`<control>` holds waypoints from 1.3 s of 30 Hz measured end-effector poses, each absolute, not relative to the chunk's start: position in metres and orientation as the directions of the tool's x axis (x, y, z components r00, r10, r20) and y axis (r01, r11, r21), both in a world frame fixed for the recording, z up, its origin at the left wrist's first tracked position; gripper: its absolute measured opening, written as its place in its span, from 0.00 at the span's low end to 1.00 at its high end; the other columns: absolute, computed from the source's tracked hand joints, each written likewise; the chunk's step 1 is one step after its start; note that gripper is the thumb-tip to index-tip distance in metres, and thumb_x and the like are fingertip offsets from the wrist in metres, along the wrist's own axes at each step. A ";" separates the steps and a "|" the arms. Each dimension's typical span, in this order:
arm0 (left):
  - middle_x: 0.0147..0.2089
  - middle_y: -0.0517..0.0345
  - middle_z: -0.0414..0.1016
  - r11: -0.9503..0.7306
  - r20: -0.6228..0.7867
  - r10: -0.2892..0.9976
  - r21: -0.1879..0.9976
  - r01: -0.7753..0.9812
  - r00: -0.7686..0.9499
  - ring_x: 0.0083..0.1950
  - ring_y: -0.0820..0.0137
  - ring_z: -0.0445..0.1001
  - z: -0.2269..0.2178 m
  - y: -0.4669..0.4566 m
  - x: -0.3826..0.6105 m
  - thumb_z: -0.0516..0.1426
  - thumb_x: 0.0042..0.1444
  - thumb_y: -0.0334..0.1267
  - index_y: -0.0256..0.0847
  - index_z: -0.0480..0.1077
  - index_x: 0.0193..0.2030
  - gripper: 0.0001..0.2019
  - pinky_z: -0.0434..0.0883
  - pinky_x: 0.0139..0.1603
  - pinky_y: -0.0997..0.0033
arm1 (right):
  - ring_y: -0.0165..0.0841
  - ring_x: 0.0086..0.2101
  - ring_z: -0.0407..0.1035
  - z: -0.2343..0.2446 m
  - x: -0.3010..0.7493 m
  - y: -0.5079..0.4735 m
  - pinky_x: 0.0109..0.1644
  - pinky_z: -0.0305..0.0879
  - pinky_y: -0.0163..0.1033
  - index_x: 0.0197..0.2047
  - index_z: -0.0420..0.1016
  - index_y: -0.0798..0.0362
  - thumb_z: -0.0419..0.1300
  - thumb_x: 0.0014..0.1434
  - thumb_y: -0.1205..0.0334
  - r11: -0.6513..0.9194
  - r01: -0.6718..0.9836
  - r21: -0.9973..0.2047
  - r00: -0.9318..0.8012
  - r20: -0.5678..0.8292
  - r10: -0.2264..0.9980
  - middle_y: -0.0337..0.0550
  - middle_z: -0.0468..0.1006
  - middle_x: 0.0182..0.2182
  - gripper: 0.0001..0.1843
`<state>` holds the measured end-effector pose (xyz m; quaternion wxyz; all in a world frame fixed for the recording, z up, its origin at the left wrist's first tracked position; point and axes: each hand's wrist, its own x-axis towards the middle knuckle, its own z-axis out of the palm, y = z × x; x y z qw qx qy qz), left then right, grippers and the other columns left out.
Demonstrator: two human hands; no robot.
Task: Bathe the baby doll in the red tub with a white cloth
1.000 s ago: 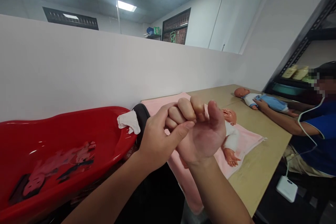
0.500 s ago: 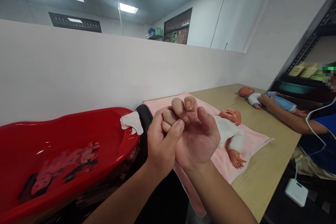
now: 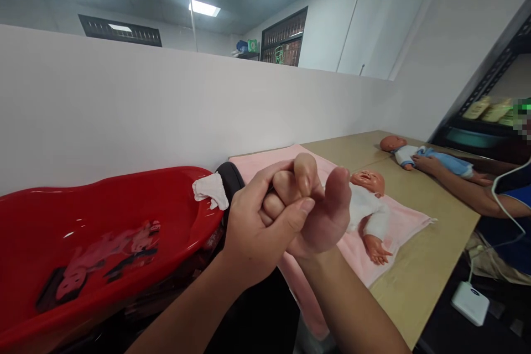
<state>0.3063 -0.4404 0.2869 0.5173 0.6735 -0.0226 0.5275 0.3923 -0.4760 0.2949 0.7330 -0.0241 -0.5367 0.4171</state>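
since half a second ago, in the head view, the right hand [image 3: 319, 221] has folded its fingers in more tightly, and the left hand's thumb reaches farther across them.

the step in hand seems to be the left hand [image 3: 253, 232] pressing or working the fingers of the right. going on this way would seem to call for a light, steady hold; reaching for anything else would first call for parting the two hands.

both hands are bare and raised near the centre. the left is closed around the right's curled fingers, its thumb laid over them. the right is drawn into a loose fist, palm toward the viewer, thumb standing free on the right side. its hidden fingertips cannot be judged.

just beyond, partly covered by the hands, a doll [image 3: 360, 207] lies on a pink towel [image 3: 409, 222] on the table [image 3: 443, 232]. it has a reddish-brown head and hand and white clothing.

to the left is a red tub [image 3: 145, 193] with a white cloth [image 3: 209, 191] over its rim. far right, a co-worker's hand [image 3: 427, 166] touches a second doll [image 3: 448, 160] in blue and white.
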 end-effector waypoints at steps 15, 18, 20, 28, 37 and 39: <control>0.47 0.68 0.85 -0.485 0.723 0.612 0.663 -0.570 0.320 0.48 0.76 0.82 0.279 -0.438 0.313 0.66 0.59 0.30 0.46 0.78 0.48 0.12 0.79 0.52 0.82 | 0.24 0.18 0.42 0.294 0.385 -0.468 0.22 0.49 0.33 0.37 0.86 0.47 0.65 0.62 0.42 0.643 -0.531 -0.552 0.162 0.678 0.717 0.29 0.42 0.19 0.17; 0.48 0.63 0.84 -0.446 0.705 0.595 0.690 -0.571 0.387 0.49 0.73 0.82 0.281 -0.434 0.311 0.67 0.59 0.31 0.45 0.79 0.48 0.12 0.79 0.52 0.79 | 0.25 0.18 0.43 0.296 0.387 -0.470 0.23 0.51 0.33 0.29 0.79 0.50 0.65 0.63 0.42 0.666 -0.506 -0.548 0.180 0.688 0.703 0.29 0.43 0.18 0.21; 0.48 0.60 0.84 -0.357 0.670 0.553 0.727 -0.587 0.494 0.50 0.69 0.83 0.284 -0.428 0.307 0.69 0.57 0.33 0.45 0.78 0.51 0.15 0.80 0.51 0.75 | 0.25 0.18 0.42 0.296 0.392 -0.471 0.22 0.50 0.33 0.24 0.69 0.51 0.64 0.64 0.39 0.663 -0.493 -0.563 0.166 0.688 0.707 0.29 0.44 0.17 0.27; 0.53 0.53 0.83 -0.347 0.648 0.421 0.761 -0.547 0.635 0.54 0.61 0.82 0.296 -0.424 0.288 0.69 0.60 0.41 0.47 0.78 0.57 0.19 0.80 0.57 0.65 | 0.26 0.17 0.44 0.288 0.398 -0.465 0.21 0.50 0.34 0.21 0.50 0.48 0.52 0.61 0.19 0.607 -0.463 -0.645 -0.120 0.725 0.678 0.30 0.46 0.14 0.41; 0.53 0.54 0.84 -0.379 0.692 0.428 0.722 -0.579 0.581 0.55 0.62 0.81 0.292 -0.429 0.288 0.66 0.62 0.36 0.44 0.80 0.53 0.13 0.79 0.59 0.65 | 0.24 0.16 0.42 0.283 0.399 -0.466 0.19 0.46 0.33 0.21 0.47 0.48 0.55 0.65 0.26 0.548 -0.431 -0.717 -0.195 0.667 0.720 0.29 0.45 0.14 0.39; 0.50 0.56 0.84 -0.396 0.691 0.472 0.721 -0.569 0.547 0.53 0.63 0.82 0.291 -0.428 0.289 0.68 0.59 0.34 0.44 0.81 0.50 0.12 0.79 0.57 0.67 | 0.23 0.16 0.40 0.281 0.396 -0.464 0.19 0.44 0.32 0.21 0.46 0.48 0.57 0.64 0.27 0.536 -0.457 -0.710 -0.171 0.661 0.731 0.28 0.44 0.14 0.40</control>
